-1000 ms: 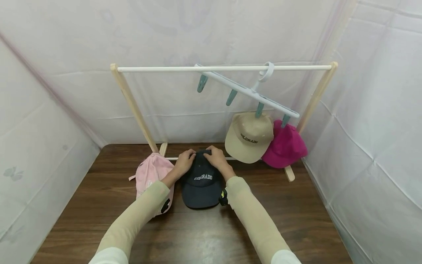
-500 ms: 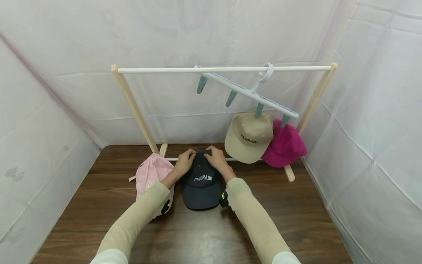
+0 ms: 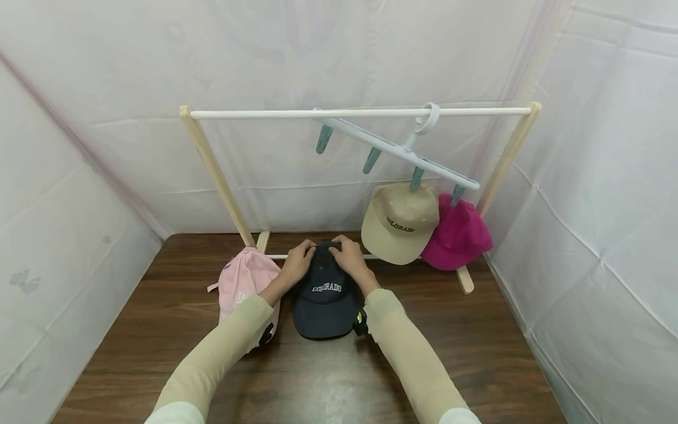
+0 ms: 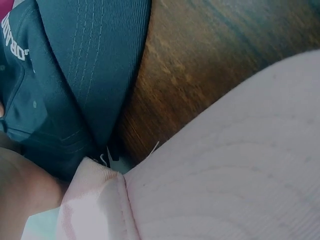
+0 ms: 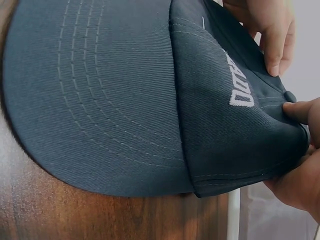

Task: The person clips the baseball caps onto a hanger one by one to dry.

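A dark navy baseball cap [image 3: 324, 294] with white COLORADO lettering lies before me, its brim toward me. My left hand [image 3: 298, 263] grips the left side of its crown near the top, thumb on the front. On the opposite side, my right hand [image 3: 349, 258] pinches the crown, with the thumb [image 5: 296, 111] beside the top button and the other fingers behind. The right wrist view shows the cap's brim [image 5: 115, 95] close over the wood. Left of it, partly under my left forearm, sits a pink baseball cap [image 3: 246, 277]; its brim fills much of the left wrist view.
A wooden-ended rack with a white top bar [image 3: 254, 114] stands across the back of the table [image 3: 328, 383]. From it hangs a white hanger [image 3: 402, 152] with teal clips [image 3: 372, 160]. The right-hand clips hold a beige cap [image 3: 399, 227] and a magenta cap [image 3: 459, 235].
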A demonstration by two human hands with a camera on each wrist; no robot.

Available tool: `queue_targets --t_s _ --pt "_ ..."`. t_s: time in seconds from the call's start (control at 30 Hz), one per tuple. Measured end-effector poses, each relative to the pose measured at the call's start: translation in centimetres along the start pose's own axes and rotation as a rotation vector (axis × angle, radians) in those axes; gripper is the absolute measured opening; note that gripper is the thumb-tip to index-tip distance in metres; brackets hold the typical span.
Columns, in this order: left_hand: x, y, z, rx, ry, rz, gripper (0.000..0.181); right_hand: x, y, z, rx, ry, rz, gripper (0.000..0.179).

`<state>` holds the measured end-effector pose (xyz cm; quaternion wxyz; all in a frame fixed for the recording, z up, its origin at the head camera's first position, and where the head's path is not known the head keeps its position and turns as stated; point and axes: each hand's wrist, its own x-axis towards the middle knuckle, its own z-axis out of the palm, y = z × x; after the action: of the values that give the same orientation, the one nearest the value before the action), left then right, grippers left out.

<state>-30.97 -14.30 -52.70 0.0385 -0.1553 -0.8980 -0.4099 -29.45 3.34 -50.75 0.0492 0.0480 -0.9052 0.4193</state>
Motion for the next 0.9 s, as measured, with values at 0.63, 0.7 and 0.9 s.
queue_targets --t_s 0.63,0.7,0.9 --pt "-1.6 -0.7 0.0 0.007 0.019 -0.024 0.018 -1.4 0.1 1.6 0.044 -0.008 0.017 0.026" --pt "-1.7 -0.7 0.1 0.011 0.008 -0.029 0.018 -1.7 0.2 1.6 0.042 -0.007 0.020 0.025" --pt "-0.8 0.3 0.2 -0.012 0.022 0.015 0.020 -1.5 0.3 0.7 0.044 0.059 -0.001 0.026"
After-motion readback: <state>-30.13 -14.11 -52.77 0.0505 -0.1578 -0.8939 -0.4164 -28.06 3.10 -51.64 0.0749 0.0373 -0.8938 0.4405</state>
